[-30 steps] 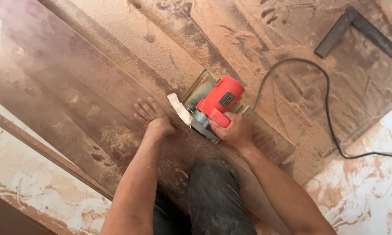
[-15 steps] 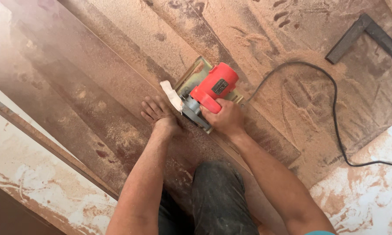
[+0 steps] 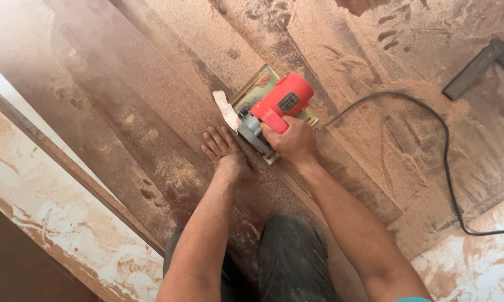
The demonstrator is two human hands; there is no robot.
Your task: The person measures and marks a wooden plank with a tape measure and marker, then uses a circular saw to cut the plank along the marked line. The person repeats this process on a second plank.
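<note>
Your right hand (image 3: 292, 142) grips the red circular saw (image 3: 274, 109); your left hand (image 3: 225, 152) presses flat on the board (image 3: 151, 112). Judging by the saw's position, most of the board ahead remains uncut.

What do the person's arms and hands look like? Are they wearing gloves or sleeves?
No gloves. Both the left hand and the right hand are bare, with dust on the fingers. The forearms are bare too. Only a tiny edge of a teal sleeve shows on the right arm. No watch or rings can be seen.

small dark rectangular label (image 3: 288, 102) on the red saw (image 3: 280, 100) housing
</note>
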